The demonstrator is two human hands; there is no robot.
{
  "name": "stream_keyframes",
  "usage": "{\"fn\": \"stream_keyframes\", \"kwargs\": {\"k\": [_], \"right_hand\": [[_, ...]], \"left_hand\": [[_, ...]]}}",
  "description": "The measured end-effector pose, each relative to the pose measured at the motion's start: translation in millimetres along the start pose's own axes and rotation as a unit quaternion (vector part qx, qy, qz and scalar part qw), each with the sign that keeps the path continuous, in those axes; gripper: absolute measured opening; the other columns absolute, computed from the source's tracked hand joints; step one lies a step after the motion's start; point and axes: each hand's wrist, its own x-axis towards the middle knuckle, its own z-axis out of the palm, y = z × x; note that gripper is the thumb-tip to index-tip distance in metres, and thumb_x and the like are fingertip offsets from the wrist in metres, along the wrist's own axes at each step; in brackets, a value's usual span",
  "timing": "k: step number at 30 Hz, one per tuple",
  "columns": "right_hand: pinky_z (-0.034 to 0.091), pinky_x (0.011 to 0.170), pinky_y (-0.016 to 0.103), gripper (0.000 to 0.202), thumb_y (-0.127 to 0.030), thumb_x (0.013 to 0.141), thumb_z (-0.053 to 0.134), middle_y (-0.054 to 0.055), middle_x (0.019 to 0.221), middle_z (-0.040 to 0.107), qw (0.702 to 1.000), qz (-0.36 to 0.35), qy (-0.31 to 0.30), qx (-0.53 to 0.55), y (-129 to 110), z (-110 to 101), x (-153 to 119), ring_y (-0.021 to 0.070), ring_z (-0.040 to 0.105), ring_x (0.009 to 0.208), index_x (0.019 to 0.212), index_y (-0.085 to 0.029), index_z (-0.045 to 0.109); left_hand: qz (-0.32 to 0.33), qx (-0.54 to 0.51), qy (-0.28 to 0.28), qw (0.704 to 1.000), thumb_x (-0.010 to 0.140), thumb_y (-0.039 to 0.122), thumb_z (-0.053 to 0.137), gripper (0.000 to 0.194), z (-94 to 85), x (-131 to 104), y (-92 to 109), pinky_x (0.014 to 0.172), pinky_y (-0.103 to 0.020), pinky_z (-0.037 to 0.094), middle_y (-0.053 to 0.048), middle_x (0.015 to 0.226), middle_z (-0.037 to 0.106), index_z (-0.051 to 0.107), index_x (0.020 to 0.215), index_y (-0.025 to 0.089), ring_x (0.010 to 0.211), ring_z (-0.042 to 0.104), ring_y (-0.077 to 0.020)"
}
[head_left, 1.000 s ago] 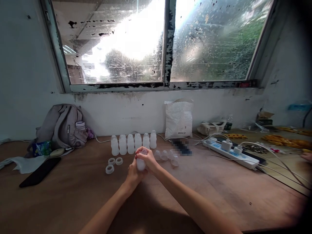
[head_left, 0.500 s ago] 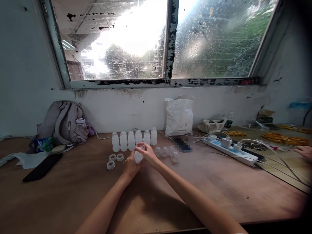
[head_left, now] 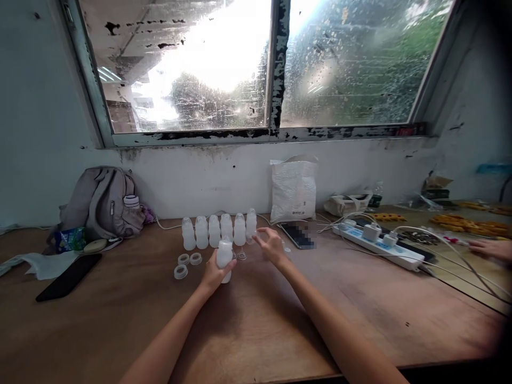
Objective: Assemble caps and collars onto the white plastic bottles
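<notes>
My left hand (head_left: 215,273) is wrapped around a frosted white baby bottle (head_left: 224,257), held above the table with its top up. To the right, my right hand (head_left: 272,247) has thumb and fingertips pinched on a small clear cap (head_left: 250,238), just in front of the rightmost standing bottle. A row of several similar bottles (head_left: 202,234) with clear tops stands behind my hands. Left of the held bottle lie three white collar rings (head_left: 181,272). A small clear nipple (head_left: 242,255) sits between my hands. Other clear caps are mostly hidden behind my right hand.
A phone (head_left: 296,236) and a white plastic mailing bag (head_left: 294,189) are at the back. A power strip (head_left: 380,248) with cables lies to the right. On the left are a backpack (head_left: 106,202) and a black slab (head_left: 70,277). Another person's hand (head_left: 492,249) shows far right.
My right hand has left the top of the held bottle and moved right, now pinching a clear cap. My left hand still holds the bottle, now more upright. The other person's hand has shifted left.
</notes>
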Motion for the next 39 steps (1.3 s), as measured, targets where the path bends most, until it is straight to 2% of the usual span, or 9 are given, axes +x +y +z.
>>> {"fn": "stream_keyframes", "kwargs": {"k": [3,6,9,15,20,25,29,34,39], "right_hand": [[0.04,0.079,0.038,0.032,-0.044,0.067,0.058,0.006,0.086,0.061,0.971,0.051,-0.002,0.233,-19.3,-1.5,0.9,0.0216,0.055,0.085,0.088,-0.02,0.059],[0.042,0.071,0.033,0.032,-0.044,0.064,0.061,0.005,0.081,0.062,0.946,0.069,-0.017,0.315,-33.1,-1.1,-2.1,0.0185,0.055,0.075,0.083,-0.018,0.061],[0.042,0.065,0.03,0.032,-0.044,0.063,0.062,0.004,0.076,0.061,0.946,0.069,-0.039,0.315,-41.0,-0.2,-6.3,0.0163,0.054,0.069,0.081,-0.018,0.062],[0.037,0.057,0.026,0.027,-0.044,0.062,0.064,-0.001,0.063,0.055,0.964,0.056,-0.07,0.251,-48.9,3.7,-13.1,0.0134,0.049,0.06,0.067,-0.018,0.055],[0.037,0.053,0.025,0.031,-0.045,0.063,0.063,-0.001,0.061,0.056,0.952,0.098,-0.112,0.269,-54.4,9.5,-19.0,0.013,0.049,0.057,0.065,-0.019,0.046],[0.037,0.05,0.023,0.03,-0.047,0.066,0.058,0.001,0.065,0.059,0.947,0.1,-0.134,0.272,-59.8,9.5,-23.6,0.0137,0.051,0.059,0.075,-0.019,0.052],[0.034,0.046,0.021,0.029,-0.047,0.068,0.056,-0.001,0.064,0.057,0.948,0.077,-0.131,0.279,-57.0,14.3,-27.8,0.0111,0.048,0.055,0.073,-0.018,0.054],[0.037,0.048,0.021,0.026,-0.046,0.074,0.048,-0.002,0.061,0.057,0.922,0.098,-0.142,0.347,-57.5,26.6,-37.7,0.012,0.051,0.055,0.073,-0.019,0.049],[0.041,0.054,0.022,0.023,-0.041,0.076,0.047,0.0,0.059,0.058,0.907,0.082,-0.155,0.382,-65.9,30.8,-44.1,0.0138,0.054,0.058,0.071,-0.019,0.049]], "left_hand": [[0.005,-0.04,-0.051,0.998,0.063,0.039,0.063,0.035,2.7,-2.3,1.5,0.06,-0.022,0.038,-0.002,0.074,0.056,0.055,0.087,0.014,0.068,0.051,-0.0145],[0.005,-0.051,-0.097,0.994,0.061,0.036,0.065,0.036,5.9,-4.3,2.7,0.059,-0.022,0.037,-0.002,0.071,0.056,0.057,0.087,0.013,0.065,0.049,-0.014],[0.011,-0.049,-0.129,0.99,0.06,0.033,0.066,0.036,8.0,-5.9,4.3,0.06,-0.022,0.037,-0.002,0.073,0.056,0.057,0.089,0.013,0.066,0.049,-0.0145],[0.004,-0.058,-0.137,0.989,0.06,0.03,0.065,0.028,9.7,-7.0,3.2,0.057,-0.021,0.036,-0.001,0.068,0.054,0.056,0.081,0.013,0.063,0.047,-0.013],[-0.006,-0.062,-0.141,0.988,0.059,0.031,0.066,0.028,10.9,-7.3,1.1,0.056,-0.022,0.035,0.0,0.067,0.053,0.056,0.078,0.013,0.061,0.046,-0.0128],[0.0,-0.072,-0.151,0.986,0.06,0.028,0.066,0.027,11.0,-6.6,-0.1,0.055,-0.021,0.035,0.0,0.067,0.052,0.055,0.08,0.013,0.06,0.044,-0.0113],[0.003,-0.068,-0.151,0.986,0.059,0.026,0.066,0.027,10.6,-6.2,-0.2,0.055,-0.02,0.034,0.0,0.068,0.051,0.055,0.079,0.012,0.061,0.043,-0.0115],[0.025,-0.065,-0.141,0.988,0.06,0.025,0.065,0.03,9.6,-10.2,1.9,0.055,-0.02,0.033,0.0,0.069,0.051,0.055,0.084,0.011,0.061,0.042,-0.0111],[0.033,-0.064,-0.128,0.989,0.059,0.025,0.066,0.029,8.2,-14.0,2.1,0.052,-0.02,0.033,0.0,0.066,0.049,0.055,0.082,0.01,0.059,0.04,-0.0101]]}}
